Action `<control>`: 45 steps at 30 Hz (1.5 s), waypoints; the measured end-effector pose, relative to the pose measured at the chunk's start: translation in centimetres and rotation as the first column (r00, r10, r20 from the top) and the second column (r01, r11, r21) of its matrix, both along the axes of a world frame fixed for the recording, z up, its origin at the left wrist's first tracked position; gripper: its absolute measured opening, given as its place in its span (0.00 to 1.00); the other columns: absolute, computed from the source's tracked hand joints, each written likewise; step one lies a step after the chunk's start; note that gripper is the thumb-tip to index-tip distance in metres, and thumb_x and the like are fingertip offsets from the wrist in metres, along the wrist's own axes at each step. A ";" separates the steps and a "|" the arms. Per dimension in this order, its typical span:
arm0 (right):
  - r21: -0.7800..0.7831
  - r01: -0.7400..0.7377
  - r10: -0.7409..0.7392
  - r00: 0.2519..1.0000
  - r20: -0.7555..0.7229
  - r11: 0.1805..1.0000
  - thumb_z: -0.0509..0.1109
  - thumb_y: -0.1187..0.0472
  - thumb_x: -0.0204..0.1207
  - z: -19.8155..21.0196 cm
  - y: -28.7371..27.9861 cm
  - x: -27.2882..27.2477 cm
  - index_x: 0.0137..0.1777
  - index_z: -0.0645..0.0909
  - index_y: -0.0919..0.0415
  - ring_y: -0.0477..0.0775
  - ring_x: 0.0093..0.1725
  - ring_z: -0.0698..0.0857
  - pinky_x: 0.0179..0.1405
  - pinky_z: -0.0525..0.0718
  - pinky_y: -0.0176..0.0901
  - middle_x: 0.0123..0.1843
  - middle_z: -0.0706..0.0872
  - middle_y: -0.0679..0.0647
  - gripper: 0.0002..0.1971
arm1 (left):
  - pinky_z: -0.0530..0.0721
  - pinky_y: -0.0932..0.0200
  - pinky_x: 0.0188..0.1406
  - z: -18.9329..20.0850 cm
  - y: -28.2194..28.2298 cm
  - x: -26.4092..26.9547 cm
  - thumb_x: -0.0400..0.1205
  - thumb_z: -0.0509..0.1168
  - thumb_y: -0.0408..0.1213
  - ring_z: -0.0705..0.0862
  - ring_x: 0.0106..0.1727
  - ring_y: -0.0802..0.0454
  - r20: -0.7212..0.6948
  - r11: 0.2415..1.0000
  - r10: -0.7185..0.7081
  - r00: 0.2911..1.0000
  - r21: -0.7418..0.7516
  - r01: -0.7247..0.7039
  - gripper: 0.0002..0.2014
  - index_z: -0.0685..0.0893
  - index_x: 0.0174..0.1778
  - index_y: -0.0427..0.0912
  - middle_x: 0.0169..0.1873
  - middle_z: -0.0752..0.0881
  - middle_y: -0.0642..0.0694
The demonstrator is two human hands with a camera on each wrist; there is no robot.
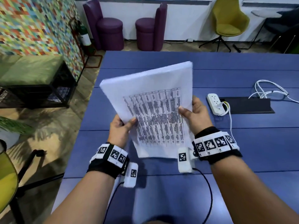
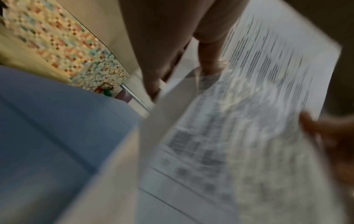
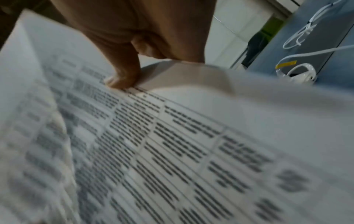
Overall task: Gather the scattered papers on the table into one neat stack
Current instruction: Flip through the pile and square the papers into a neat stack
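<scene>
A: Fingers curled? Both hands?
B: Yes. Left hand [image 1: 120,129] and right hand [image 1: 195,110] each pinch 1 side of the papers [image 1: 153,107], thumbs on top.
A: Location?
B: Lifted, tilted, above the blue table [image 1: 242,159], left of the power strip [image 1: 215,103].

Matt white printed paper sheets [image 1: 150,101] over a smooth blue table [image 1: 242,143] (glossy white plastic power strip [image 1: 215,103])

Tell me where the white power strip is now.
In the head view, the white power strip lies on the blue table, right of the right hand, beside the black slot.
</scene>
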State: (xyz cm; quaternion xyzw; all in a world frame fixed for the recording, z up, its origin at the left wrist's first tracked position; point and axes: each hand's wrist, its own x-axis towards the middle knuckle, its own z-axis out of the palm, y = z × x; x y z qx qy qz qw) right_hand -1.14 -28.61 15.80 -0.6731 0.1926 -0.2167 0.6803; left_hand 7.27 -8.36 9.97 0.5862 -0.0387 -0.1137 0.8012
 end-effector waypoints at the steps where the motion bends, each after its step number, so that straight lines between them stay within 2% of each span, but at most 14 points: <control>1: -0.001 0.051 -0.051 0.998 0.021 0.999 0.65 0.78 0.76 -0.4 0.2 -0.3 0.50 0.76 0.52 0.46 0.51 0.86 0.63 0.81 0.47 0.48 0.88 0.44 0.18 | 0.84 0.68 0.44 1.1 -0.6 0.1 0.78 0.64 0.15 0.88 0.40 0.64 0.051 0.999 0.040 0.998 0.000 -0.041 0.12 0.80 0.52 0.32 0.35 0.92 0.56; 7: -0.041 0.257 -0.248 0.956 0.157 0.966 0.60 0.74 0.82 -1.3 1.7 -1.5 0.60 0.67 0.53 0.25 0.47 0.82 0.54 0.77 0.25 0.56 0.81 0.48 0.16 | 0.82 0.70 0.53 3.1 -3.0 -1.2 0.79 0.63 0.13 0.86 0.48 0.68 0.256 0.985 0.151 0.955 0.043 -0.168 0.19 0.79 0.54 0.43 0.42 0.91 0.63; 12: -0.013 0.185 -0.185 0.982 -0.036 0.983 0.63 0.71 0.81 -5.8 2.3 -3.2 0.69 0.65 0.53 0.29 0.51 0.84 0.66 0.80 0.43 0.61 0.83 0.51 0.21 | 0.83 0.60 0.64 -1.1 -2.3 -2.8 0.81 0.61 0.15 0.86 0.54 0.65 0.104 0.979 0.040 0.994 0.194 -0.060 0.19 0.75 0.67 0.33 0.56 0.87 0.48; 16: 0.044 0.191 -0.189 0.981 -0.050 0.981 0.59 0.76 0.81 -7.2 3.0 -3.1 0.56 0.69 0.46 0.26 0.44 0.83 0.55 0.78 0.28 0.50 0.82 0.40 0.20 | 0.78 0.50 0.71 -1.8 -2.1 -3.4 0.82 0.61 0.17 0.86 0.59 0.52 0.059 0.967 0.038 0.998 0.249 -0.051 0.17 0.72 0.68 0.25 0.61 0.85 0.35; 20: 0.032 0.205 -0.206 0.979 0.016 0.978 0.58 0.79 0.80 -6.3 2.6 -2.1 0.67 0.65 0.53 0.26 0.44 0.83 0.51 0.79 0.23 0.52 0.83 0.48 0.23 | 0.81 0.66 0.56 -0.9 -2.4 -3.1 0.82 0.61 0.16 0.83 0.43 0.46 0.130 0.970 0.095 0.987 0.210 -0.121 0.14 0.67 0.60 0.13 0.53 0.74 0.13; 23: -0.024 0.207 -0.206 0.978 0.043 0.978 0.57 0.78 0.81 -5.8 2.0 -1.6 0.64 0.65 0.50 0.26 0.44 0.83 0.55 0.79 0.24 0.52 0.82 0.50 0.23 | 0.82 0.71 0.55 0.0 -2.7 -2.7 0.82 0.60 0.16 0.85 0.46 0.67 0.189 0.978 0.089 0.978 0.168 -0.122 0.15 0.69 0.65 0.17 0.58 0.83 0.26; 26: -0.014 0.238 -0.238 0.971 0.009 0.971 0.60 0.74 0.82 -6.8 1.6 -1.5 0.72 0.63 0.54 0.26 0.45 0.83 0.59 0.78 0.29 0.53 0.81 0.50 0.23 | 0.84 0.59 0.59 -0.9 -2.7 -2.5 0.82 0.60 0.16 0.83 0.45 0.63 0.170 0.966 0.100 0.980 0.220 -0.137 0.16 0.70 0.66 0.17 0.54 0.84 0.25; 28: -0.018 0.246 -0.247 0.964 -0.099 0.969 0.60 0.73 0.82 -8.4 1.5 -1.9 0.76 0.60 0.56 0.28 0.47 0.82 0.66 0.77 0.39 0.52 0.81 0.43 0.26 | 0.82 0.58 0.65 -2.5 -2.9 -3.0 0.82 0.60 0.16 0.85 0.54 0.63 0.127 0.947 0.057 0.990 0.307 -0.093 0.19 0.72 0.70 0.24 0.56 0.87 0.39; 30: -0.046 0.250 -0.254 0.948 -0.192 0.967 0.59 0.74 0.82 -9.9 1.5 -2.2 0.80 0.56 0.59 0.31 0.50 0.81 0.71 0.75 0.47 0.50 0.79 0.35 0.29 | 0.81 0.56 0.67 -4.1 -2.9 -3.7 0.82 0.60 0.16 0.86 0.60 0.53 0.093 0.929 0.023 0.995 0.366 -0.055 0.21 0.71 0.72 0.27 0.56 0.87 0.40; 32: -0.070 0.242 -0.252 0.934 -0.254 0.968 0.58 0.75 0.82 -10.4 1.1 -1.9 0.81 0.54 0.62 0.33 0.50 0.80 0.73 0.73 0.49 0.48 0.77 0.32 0.30 | 0.81 0.41 0.65 -4.9 -3.2 -3.6 0.83 0.61 0.18 0.83 0.57 0.28 0.081 0.913 0.044 0.996 0.401 -0.073 0.17 0.71 0.68 0.22 0.49 0.84 0.22; 33: -0.068 0.236 -0.246 0.930 -0.274 0.969 0.57 0.75 0.82 -10.4 0.8 -1.6 0.82 0.54 0.61 0.36 0.50 0.81 0.73 0.74 0.48 0.47 0.77 0.31 0.29 | 0.81 0.40 0.64 -4.9 -3.4 -3.3 0.83 0.62 0.19 0.83 0.56 0.28 0.078 0.912 0.048 0.996 0.404 -0.076 0.16 0.72 0.66 0.23 0.49 0.83 0.21; 36: -0.079 0.232 -0.245 0.916 -0.318 0.969 0.56 0.75 0.83 -10.1 -0.3 -0.4 0.81 0.57 0.58 0.42 0.50 0.82 0.62 0.77 0.42 0.45 0.77 0.31 0.29 | 0.83 0.56 0.65 -4.4 -4.2 -1.8 0.82 0.62 0.18 0.87 0.52 0.62 0.091 0.911 0.050 0.995 0.405 -0.082 0.17 0.75 0.66 0.36 0.54 0.88 0.43; 41: -0.267 0.189 -0.283 0.882 -0.378 0.945 0.55 0.75 0.81 -8.3 -4.0 0.6 0.68 0.66 0.62 0.50 0.48 0.84 0.45 0.82 0.44 0.46 0.83 0.46 0.18 | 0.82 0.71 0.49 -3.7 -6.7 0.2 0.83 0.65 0.25 0.84 0.42 0.69 0.082 0.863 -0.043 0.996 0.505 -0.005 0.12 0.74 0.57 0.44 0.45 0.85 0.56; 45: -0.356 0.071 -0.267 0.797 -0.541 0.932 0.64 0.66 0.82 -7.7 -8.4 -0.2 0.69 0.68 0.69 0.63 0.62 0.81 0.58 0.78 0.51 0.60 0.84 0.64 0.17 | 0.82 0.61 0.44 -4.1 -9.4 0.4 0.82 0.69 0.31 0.82 0.40 0.58 -0.003 0.792 -0.143 0.990 0.600 0.116 0.10 0.76 0.55 0.39 0.42 0.84 0.50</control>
